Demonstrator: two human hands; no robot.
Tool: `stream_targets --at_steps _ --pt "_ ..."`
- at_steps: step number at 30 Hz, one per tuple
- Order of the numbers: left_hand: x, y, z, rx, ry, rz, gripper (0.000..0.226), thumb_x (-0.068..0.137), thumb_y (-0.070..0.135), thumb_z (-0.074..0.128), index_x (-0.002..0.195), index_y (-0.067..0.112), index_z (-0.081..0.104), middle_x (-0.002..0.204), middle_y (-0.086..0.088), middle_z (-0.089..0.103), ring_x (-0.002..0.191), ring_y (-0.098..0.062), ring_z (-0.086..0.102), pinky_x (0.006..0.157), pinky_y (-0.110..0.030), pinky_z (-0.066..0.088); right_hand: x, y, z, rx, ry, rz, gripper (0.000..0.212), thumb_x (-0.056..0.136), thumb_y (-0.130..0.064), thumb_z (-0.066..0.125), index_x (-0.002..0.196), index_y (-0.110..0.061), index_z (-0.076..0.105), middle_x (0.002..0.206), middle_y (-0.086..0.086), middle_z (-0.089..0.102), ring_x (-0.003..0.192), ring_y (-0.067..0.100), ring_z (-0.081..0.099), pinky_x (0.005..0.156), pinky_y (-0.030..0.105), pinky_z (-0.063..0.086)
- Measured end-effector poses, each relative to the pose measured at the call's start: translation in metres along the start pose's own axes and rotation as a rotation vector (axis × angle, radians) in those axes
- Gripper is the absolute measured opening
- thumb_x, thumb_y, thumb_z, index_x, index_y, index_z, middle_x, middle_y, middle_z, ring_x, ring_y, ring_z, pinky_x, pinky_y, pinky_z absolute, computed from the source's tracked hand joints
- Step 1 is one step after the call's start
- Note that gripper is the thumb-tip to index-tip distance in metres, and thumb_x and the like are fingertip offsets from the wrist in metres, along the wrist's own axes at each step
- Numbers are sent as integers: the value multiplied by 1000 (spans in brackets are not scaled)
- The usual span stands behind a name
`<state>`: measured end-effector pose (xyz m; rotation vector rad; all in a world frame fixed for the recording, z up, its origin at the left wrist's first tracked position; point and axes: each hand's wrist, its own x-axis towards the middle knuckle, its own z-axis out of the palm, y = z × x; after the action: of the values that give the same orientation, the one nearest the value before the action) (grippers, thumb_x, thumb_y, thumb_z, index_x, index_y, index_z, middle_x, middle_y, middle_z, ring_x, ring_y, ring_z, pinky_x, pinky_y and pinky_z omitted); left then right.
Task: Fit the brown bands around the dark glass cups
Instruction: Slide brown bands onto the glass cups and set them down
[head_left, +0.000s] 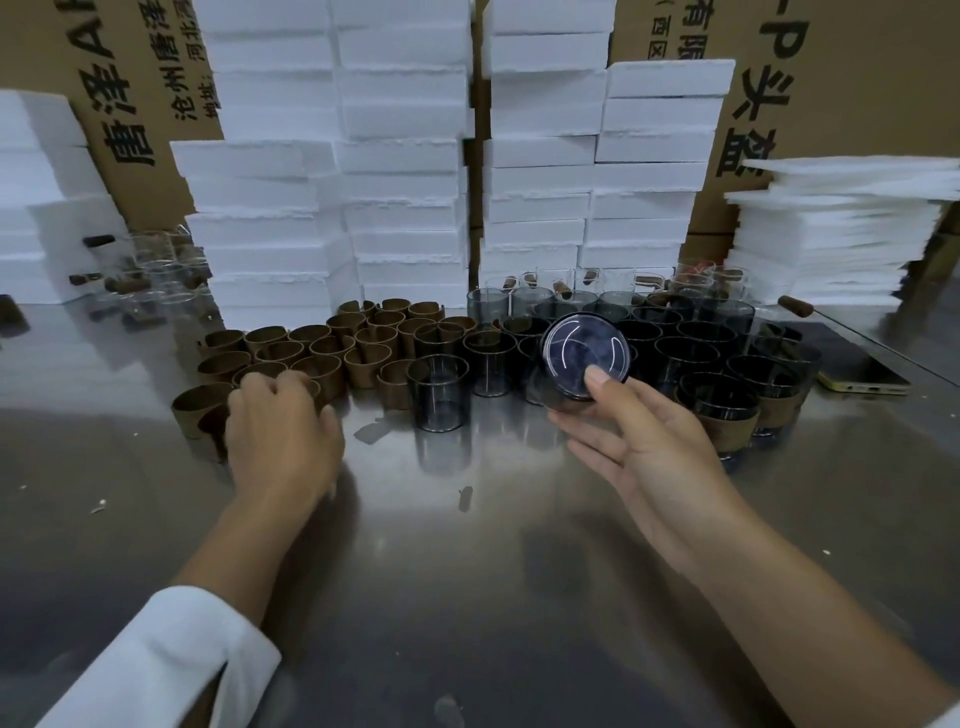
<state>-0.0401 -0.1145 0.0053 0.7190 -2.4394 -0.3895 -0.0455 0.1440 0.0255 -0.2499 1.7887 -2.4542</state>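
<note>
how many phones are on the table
1. The phone lies flat at the right edge of the table, just right of the dark cups. Others may be hidden behind the stacks.

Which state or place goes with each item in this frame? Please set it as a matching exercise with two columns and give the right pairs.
Items
1. tilted dark cup
2. loose brown bands
3. banded cup
4. phone

States
A. lying flat at the table's right edge
B. held in the right hand, base toward the camera
C. clustered under the left hand
D. standing upright, brown band already around it

Pairs: 1-B, 2-C, 3-D, 4-A
</note>
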Motion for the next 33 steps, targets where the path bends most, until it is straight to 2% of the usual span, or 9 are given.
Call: stream_targets --at_steps 5,10,14,20,23,25,29,31,33 --pt "1 -2 1 198 -35 -11 33 92 21 57 117 -1 61 116 -26 50 110 -42 44 89 -47 39 -1 1 2 21 -22 -1 47 64 -37 66 106 -15 65 84 -3 76 91 14 73 75 20 57" --pt "0 -1 -1 131 37 66 22 93 20 59 107 9 71 110 -23 54 106 -41 46 87 -46 38 -1 0 4 33 -16 16 52 68 -35 66 115 -12 64 84 -2 76 91 14 73 74 19 57" --pt "-3 19 -14 -198 211 182 16 91 17 61 99 6 70 103 -15 55 105 -35 44 88 -40 34 -2 1 6 28 -9 30 52 73 -33 67 120 -11 62 91 -1 75 91 15 73 75 20 56" --pt "-50 75 -31 -802 343 430 5 94 15 51 91 15 47 118 -5 32 108 -11 41 91 -2 26 0 6 8 -43 3 59 48 84 -31 67 127 -12 58 112 8 71 95 18 72 92 31 51" --pt "-74 91 -22 -877 268 502 5 96 15 46 92 18 43 126 -8 32 127 -23 39 96 -7 28 -1 8 10 -42 15 48 43 84 -32 67 122 -14 61 112 8 71 97 20 71 87 30 52" --pt "-81 95 -18 -892 187 531 6 96 18 45 91 20 43 130 -12 37 133 -22 36 96 -6 28 -2 8 12 -39 14 35 42 83 -31 67 122 -15 61 112 8 72 100 22 70 89 33 54" --pt "-82 96 -17 -941 116 585 9 95 29 51 89 31 44 124 6 46 126 0 40 95 -7 32 -1 7 13 55 4 6 44 83 -25 68 125 -12 59 107 11 70 95 19 69 78 32 58" --pt "-83 96 -19 -1088 49 534 16 87 36 57 92 38 42 119 20 51 121 2 50 92 -20 45 -1 7 12 124 -7 0 57 77 -24 70 130 -7 55 99 10 68 91 17 68 75 32 58" --pt "-83 97 -19 -1263 0 466 35 77 37 68 101 37 43 118 18 57 114 0 57 84 -22 52 -1 7 13 196 -47 7 68 73 -22 68 135 -5 49 99 14 67 95 22 66 76 34 59"
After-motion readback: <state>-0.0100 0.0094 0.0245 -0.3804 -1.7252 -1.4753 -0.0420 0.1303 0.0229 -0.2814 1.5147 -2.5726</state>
